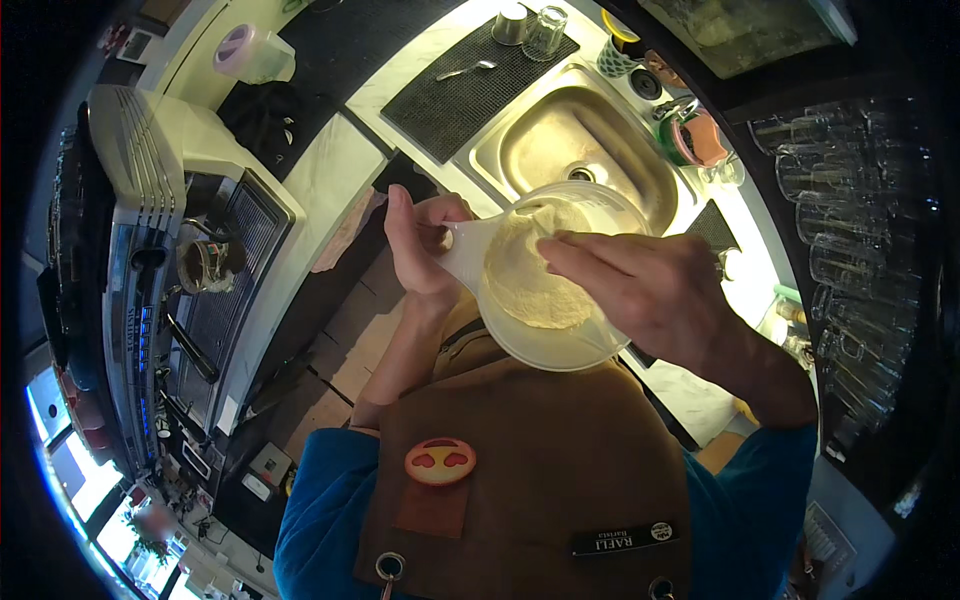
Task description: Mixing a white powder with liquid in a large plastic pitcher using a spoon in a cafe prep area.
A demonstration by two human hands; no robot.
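My left hand point(427, 244) grips the handle of a translucent white plastic jug point(562, 351), its thumb pointing up. The jug is tilted in front of my brown apron, and its mouth faces me. A pale yellow, powder-like mass point(529, 289) covers much of its inside. My right hand point(652, 289) reaches over the rim from the right, with its fingertips close together at the upper part of the mass. A small pale shape shows at those fingertips. Whether they hold something or only touch the mass is unclear.
Beyond the jug lies a steel sink point(555, 142). A spoon point(466, 70) and upturned glasses point(545, 34) rest on a black mat point(450, 101). An espresso machine point(139, 300) stands left; glass mugs point(832, 202) fill the right side. A sponge point(703, 140) sits behind the sink.
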